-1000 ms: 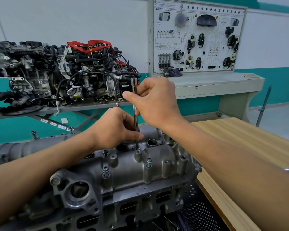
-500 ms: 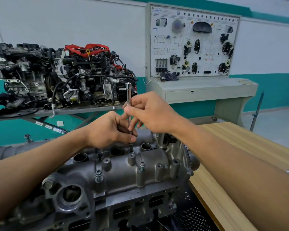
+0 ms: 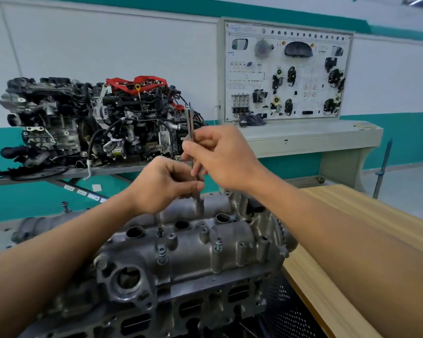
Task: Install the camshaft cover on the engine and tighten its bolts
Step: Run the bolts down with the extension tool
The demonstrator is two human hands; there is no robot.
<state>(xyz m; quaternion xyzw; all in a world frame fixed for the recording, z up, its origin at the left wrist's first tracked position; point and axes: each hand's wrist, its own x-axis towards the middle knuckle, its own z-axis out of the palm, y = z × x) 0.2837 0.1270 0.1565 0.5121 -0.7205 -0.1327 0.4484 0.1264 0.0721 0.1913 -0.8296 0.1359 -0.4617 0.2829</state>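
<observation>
While the left hand (image 3: 161,186) and right hand (image 3: 220,159) grip an upright driver (image 3: 190,123), the camshaft cover (image 3: 230,252) sits on the engine (image 3: 193,311) before them.
Head view: left fingers curl round the lower shaft, and the right thumb and fingers pinch it higher up. The driver's tip reaches the cover's rear ridge, contact unclear. Bolts (image 3: 218,244) stand in the cover's bosses.

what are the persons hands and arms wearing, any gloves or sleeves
No gloves: the left hand and right hand are bare, no rings showing. The left forearm and right forearm are bare too, with no sleeve, watch or band in view.
</observation>
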